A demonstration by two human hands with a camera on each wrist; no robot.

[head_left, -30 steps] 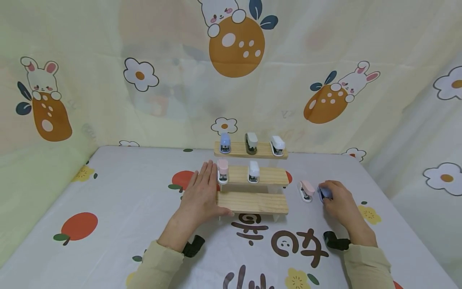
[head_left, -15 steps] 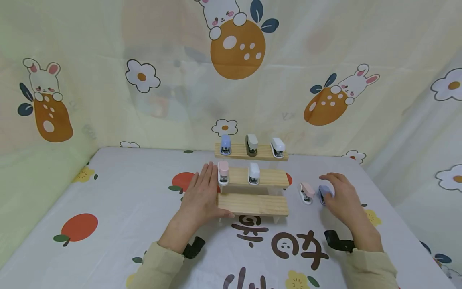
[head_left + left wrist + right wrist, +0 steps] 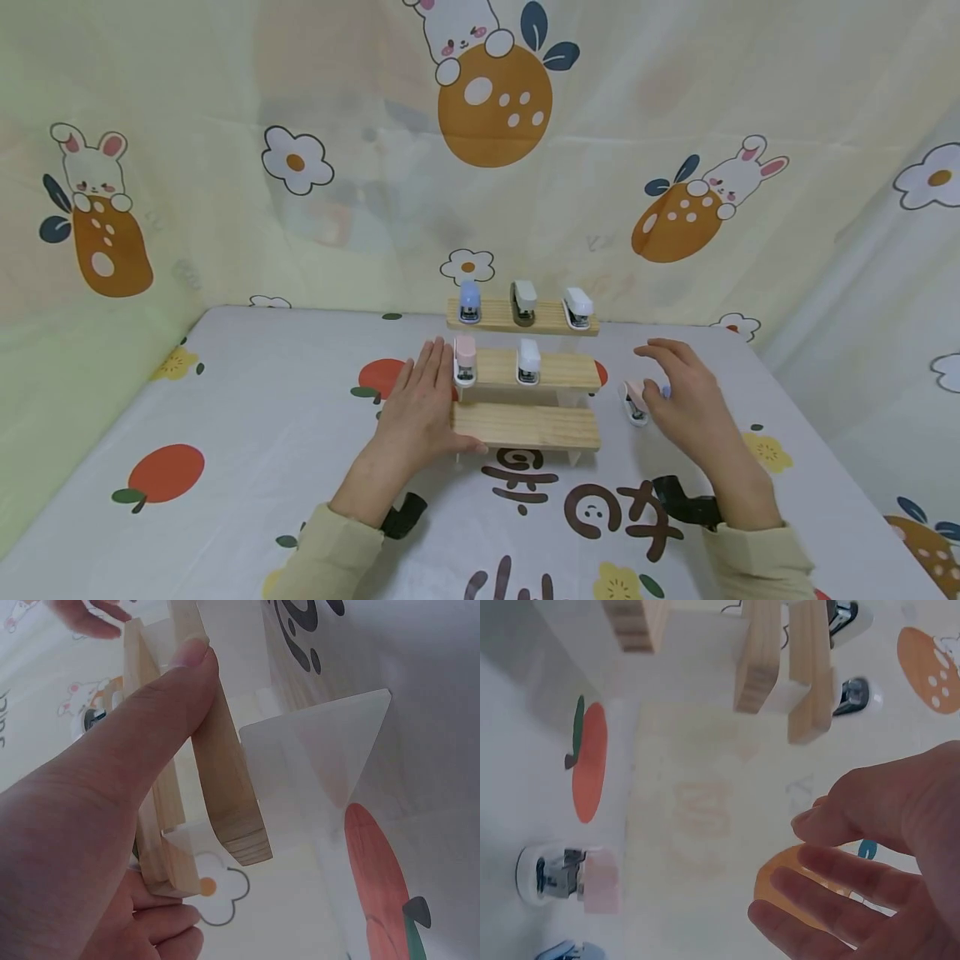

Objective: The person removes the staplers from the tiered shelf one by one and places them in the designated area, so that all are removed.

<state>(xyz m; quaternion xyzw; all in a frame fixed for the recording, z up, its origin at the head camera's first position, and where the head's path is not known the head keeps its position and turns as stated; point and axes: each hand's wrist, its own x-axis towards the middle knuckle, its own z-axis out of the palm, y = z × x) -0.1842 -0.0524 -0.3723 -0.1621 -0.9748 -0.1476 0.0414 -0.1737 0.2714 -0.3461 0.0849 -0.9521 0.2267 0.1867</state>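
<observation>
My left hand point(image 3: 420, 417) lies along the left side of a three-step wooden display rack point(image 3: 525, 427), its fingers straight and its thumb resting on the lowest shelf's front edge. The left wrist view has that thumb point(image 3: 150, 712) against the wood. My right hand point(image 3: 686, 408) hovers right of the rack with fingers spread, holding nothing. Below it on the table are a pink mini stapler point(image 3: 635, 404) and a blue mini stapler point(image 3: 665, 391), largely hidden by the hand in the head view. Both the pink stapler point(image 3: 570, 877) and blue stapler point(image 3: 571, 951) show in the right wrist view.
On the top shelf stand a blue stapler point(image 3: 469, 302), a grey-green one point(image 3: 523, 302) and a white one point(image 3: 578, 307). The middle shelf bears a pink stapler point(image 3: 465, 360) and a white one point(image 3: 528, 362). A printed cloth point(image 3: 262, 400) covers the table.
My right hand has let go of the blue stapler, lifted, and moved left over the pink one. Both staplers stay on the table. The left hand keeps its place at the rack.
</observation>
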